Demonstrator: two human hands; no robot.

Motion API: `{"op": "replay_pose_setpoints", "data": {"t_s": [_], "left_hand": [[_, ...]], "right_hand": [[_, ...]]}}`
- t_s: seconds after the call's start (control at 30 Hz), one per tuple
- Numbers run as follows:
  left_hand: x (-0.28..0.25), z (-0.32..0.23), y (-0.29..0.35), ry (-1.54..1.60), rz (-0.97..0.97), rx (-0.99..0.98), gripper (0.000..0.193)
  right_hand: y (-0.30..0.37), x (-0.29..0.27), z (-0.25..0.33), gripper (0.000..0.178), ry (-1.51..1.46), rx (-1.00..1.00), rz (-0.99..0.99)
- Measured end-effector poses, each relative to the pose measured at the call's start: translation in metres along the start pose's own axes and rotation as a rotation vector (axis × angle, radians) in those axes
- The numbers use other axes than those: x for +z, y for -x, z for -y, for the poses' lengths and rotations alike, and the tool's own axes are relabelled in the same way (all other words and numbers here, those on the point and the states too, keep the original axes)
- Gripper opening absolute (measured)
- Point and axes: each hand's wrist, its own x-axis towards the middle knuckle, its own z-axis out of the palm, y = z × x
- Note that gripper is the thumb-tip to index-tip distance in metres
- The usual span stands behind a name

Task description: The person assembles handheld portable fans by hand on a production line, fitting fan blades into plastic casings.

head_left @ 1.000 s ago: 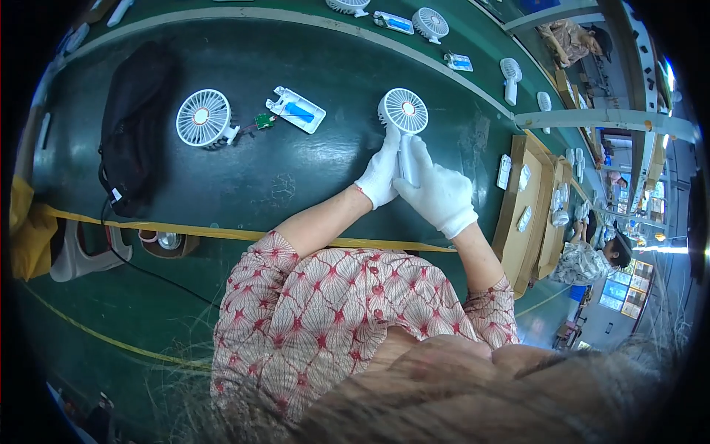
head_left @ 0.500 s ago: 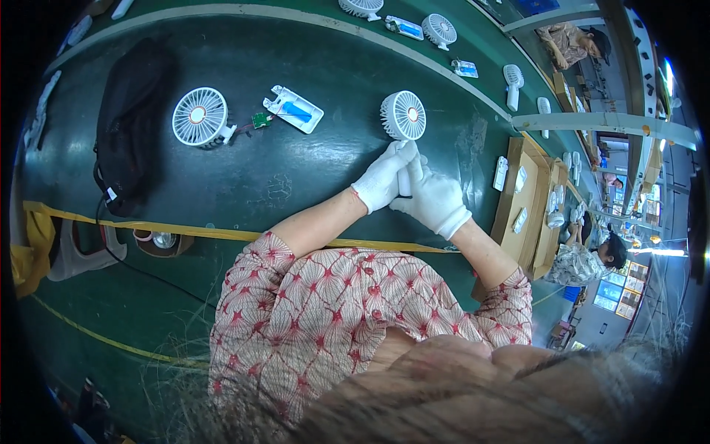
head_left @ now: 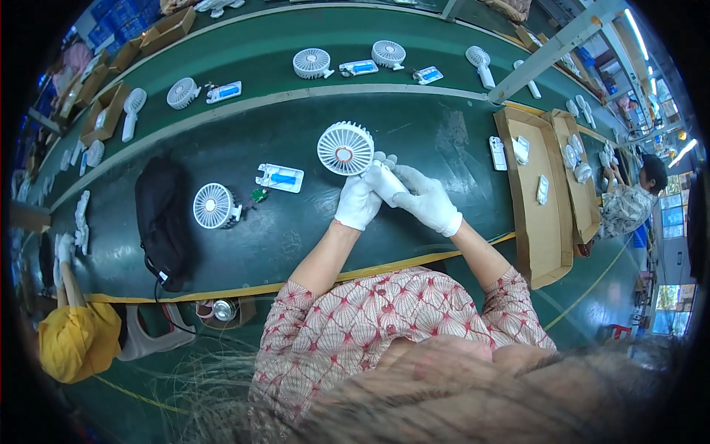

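In front of me is a white handheld fan (head_left: 345, 148), its round caged head tilted up to the left. My left hand (head_left: 357, 203), in a white glove, is closed around the neck and upper handle just under the head. My right hand (head_left: 430, 201), gloved too, grips the lower end of the white handle. Left of them on the green table lies another fan head (head_left: 214, 206). Beside it are a small green circuit board (head_left: 259, 194) and an opened white handle shell (head_left: 281, 179) with a blue cell inside.
A black bag (head_left: 161, 214) lies on the table's left. Cardboard trays (head_left: 543, 244) with white parts stand at the right, beside a white handle part (head_left: 497, 153). Fans and shells line the far green belt (head_left: 266, 74). Co-workers sit left in a yellow top (head_left: 81, 337) and right.
The held fan's head has swung from upright to tilt left, its handle now slanting toward my right hand. My hands have spread slightly apart on it. The whole view has shifted.
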Motion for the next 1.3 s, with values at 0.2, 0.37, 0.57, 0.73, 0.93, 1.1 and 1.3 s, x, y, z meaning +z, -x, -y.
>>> {"op": "replay_pose_setpoints", "data": {"t_s": [0.2,0.37,0.57,0.73,0.93,1.1,1.3], "left_hand": [[0.003,-0.008,0.004,-0.123,0.112,-0.021,0.049],[-0.001,-0.012,0.002,-0.184,0.152,-0.003,0.042],[-0.002,-0.011,-0.001,-0.233,0.157,0.042,0.042],[0.002,-0.015,-0.001,-0.255,0.063,0.024,0.052],[0.009,-0.023,0.002,-0.545,0.047,0.007,0.045],[0.008,-0.025,0.002,-0.751,-0.040,0.070,0.039],[0.003,-0.029,-0.006,-0.564,-0.155,0.054,0.040]], "right_hand": [[-0.009,0.005,0.016,0.043,0.117,0.080,0.071],[-0.011,0.016,0.009,0.044,0.147,0.087,0.035],[-0.012,0.023,0.002,0.043,0.080,-0.016,-0.038],[-0.016,0.015,0.011,0.037,-0.229,0.297,0.139],[-0.017,0.017,0.010,0.030,-0.525,0.376,0.149],[-0.018,0.028,-0.001,0.031,-0.618,0.400,0.195],[-0.038,0.033,0.004,0.034,-0.795,0.347,0.067]]}}
